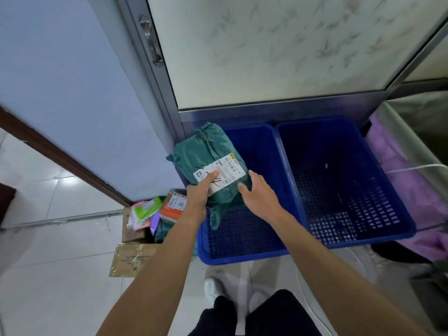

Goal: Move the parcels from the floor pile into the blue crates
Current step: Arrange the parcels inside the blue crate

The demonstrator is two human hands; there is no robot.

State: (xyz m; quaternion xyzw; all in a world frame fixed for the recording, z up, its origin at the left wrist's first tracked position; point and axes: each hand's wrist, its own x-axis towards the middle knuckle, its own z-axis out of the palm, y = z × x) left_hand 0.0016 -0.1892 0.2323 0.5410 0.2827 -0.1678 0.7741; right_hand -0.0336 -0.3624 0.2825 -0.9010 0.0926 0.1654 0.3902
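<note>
Underfoot, a pale tiled floor [60, 275] carries two dark blue perforated plastic crates side by side, the left crate [242, 260] touching the right crate [363, 241], both set against a frosted glass door panel [278, 49]. Just left of the left crate sits an open brown cardboard box [131, 260] holding the pile of mixed parcels [155, 212] in green, pink, purple and orange wrapping. A bulky dark green plastic-wrapped parcel [206, 151] is held tilted above the back left part of the left crate, overlapping its left rim. The left hand [201, 190] grips its near edge, thumb pressed on the white shipping label [226, 173]; its other fingers are hidden beneath. The right hand [259, 192] rests against the parcel's right side, fingers fairly straight and thumb spread apart.
</note>
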